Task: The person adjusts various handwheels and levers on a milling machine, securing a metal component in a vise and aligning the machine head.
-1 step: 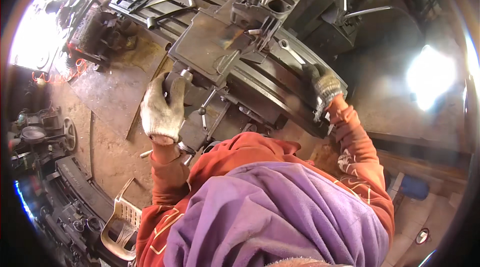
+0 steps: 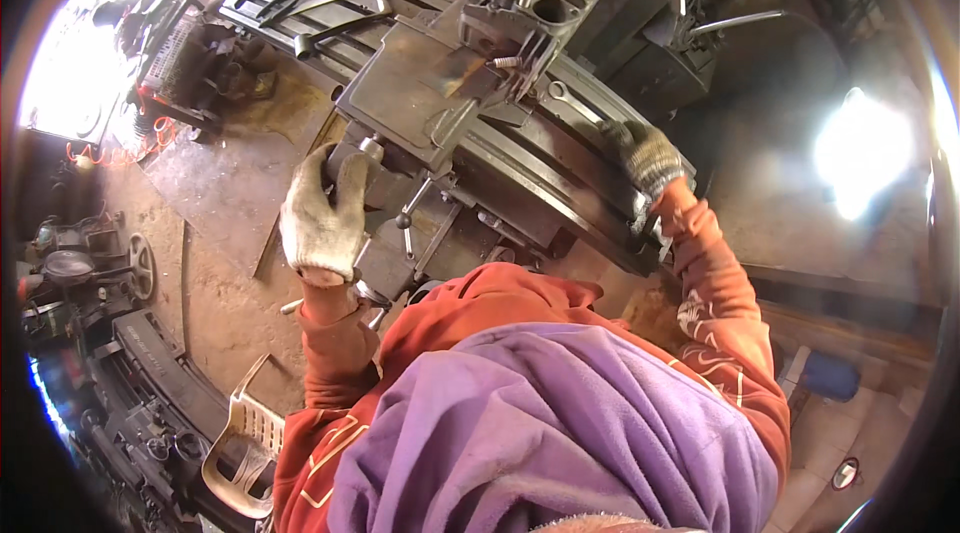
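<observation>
The left hand (image 2: 325, 218) curls beside a metal knob (image 2: 371, 148); beyond, the right hand (image 2: 645, 155) meets the near end of the wrench (image 2: 578, 103) over the machine bed (image 2: 530, 168). I cannot tell either grip; a loose one could drop the wrench.

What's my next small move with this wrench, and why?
I'd probably make sure your right hand has a firm grip on the wrench before moving it. Your gloved fingers are at its near end, but they hide that end, so I can't tell how secure the hold is.
</observation>
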A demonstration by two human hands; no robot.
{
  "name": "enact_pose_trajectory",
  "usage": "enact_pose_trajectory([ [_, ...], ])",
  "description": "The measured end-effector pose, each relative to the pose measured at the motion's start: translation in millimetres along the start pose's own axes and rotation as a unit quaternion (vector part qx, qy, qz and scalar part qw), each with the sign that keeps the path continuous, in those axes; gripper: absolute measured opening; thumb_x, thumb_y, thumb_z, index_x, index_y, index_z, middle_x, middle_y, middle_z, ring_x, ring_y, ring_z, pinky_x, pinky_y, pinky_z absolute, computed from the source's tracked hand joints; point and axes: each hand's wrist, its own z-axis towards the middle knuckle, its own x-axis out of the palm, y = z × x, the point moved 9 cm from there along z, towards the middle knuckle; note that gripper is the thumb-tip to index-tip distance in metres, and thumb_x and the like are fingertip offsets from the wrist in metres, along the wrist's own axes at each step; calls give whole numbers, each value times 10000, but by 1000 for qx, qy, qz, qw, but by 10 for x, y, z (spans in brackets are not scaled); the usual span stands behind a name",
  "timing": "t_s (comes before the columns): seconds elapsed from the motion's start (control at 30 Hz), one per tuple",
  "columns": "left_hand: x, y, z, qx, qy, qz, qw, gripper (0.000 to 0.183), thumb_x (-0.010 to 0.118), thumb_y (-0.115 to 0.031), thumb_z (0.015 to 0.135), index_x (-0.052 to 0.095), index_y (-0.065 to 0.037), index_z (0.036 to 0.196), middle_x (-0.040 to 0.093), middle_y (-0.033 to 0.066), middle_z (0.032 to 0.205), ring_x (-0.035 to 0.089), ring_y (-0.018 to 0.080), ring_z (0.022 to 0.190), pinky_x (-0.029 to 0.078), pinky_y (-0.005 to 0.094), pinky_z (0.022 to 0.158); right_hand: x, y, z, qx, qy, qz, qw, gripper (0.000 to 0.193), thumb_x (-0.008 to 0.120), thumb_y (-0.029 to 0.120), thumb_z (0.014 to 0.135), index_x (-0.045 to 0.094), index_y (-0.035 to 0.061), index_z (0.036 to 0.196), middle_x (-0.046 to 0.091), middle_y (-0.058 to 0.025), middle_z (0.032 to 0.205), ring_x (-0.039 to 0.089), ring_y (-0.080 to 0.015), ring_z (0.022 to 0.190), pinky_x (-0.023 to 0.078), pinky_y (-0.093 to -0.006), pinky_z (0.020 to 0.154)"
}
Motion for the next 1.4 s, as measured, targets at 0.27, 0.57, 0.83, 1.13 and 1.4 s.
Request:
enact_pose_trajectory([
  [0.27, -33, 107, -67, -26, -22, -26, 999, 367, 709, -313, 921, 721, -21, 1143, 748, 146, 908, 716, 215, 768, 556, 336, 743, -36, 135, 923, -51, 156, -173, 971, 432, 579, 463, 982, 756, 75, 1045, 735, -207, 968, 697, -405, 928, 551, -441, 812],
  [0.57, -35, 182, -68, -26, -25, -58, 998, 388, 729, -326, 918, 717, -16, 1150, 751, 143, 932, 719, 203, 810, 555, 331, 765, -85, 479, 1489, -150, 191, -327, 913, 357, 628, 405, 939, 763, 114, 1096, 747, -160, 1028, 715, -366, 921, 572, -435, 803],
  [0.83, 4, 222, -93, -35, -24, -101, 994, 409, 736, -340, 913, 716, -14, 1158, 754, 161, 989, 734, 256, 895, 555, 352, 824, 72, 76, 894, -59, 117, -194, 972, 470, 533, 509, 964, 754, 100, 1032, 720, -223, 958, 683, -440, 937, 551, -487, 796],
  [1.13, 5, 232, -36, -25, 46, -96, 994, 453, 750, -335, 887, 689, -39, 1225, 742, 170, 1027, 727, 278, 901, 553, 363, 823, -112, 234, 485, -67, 78, -128, 986, 460, 553, 515, 981, 737, 101, 1059, 716, -207, 960, 678, -421, 950, 530, -487, 790],
  [1.4, 39, 198, 31, 45, 114, -114, 986, 569, 791, -292, 831, 621, -33, 1308, 675, 196, 1181, 647, 358, 1079, 504, 429, 943, 114, -245, 300, 36, 66, -185, 980, 314, 608, 409, 968, 723, 122, 1021, 734, -164, 911, 708, -376, 863, 538, -467, 737],
])
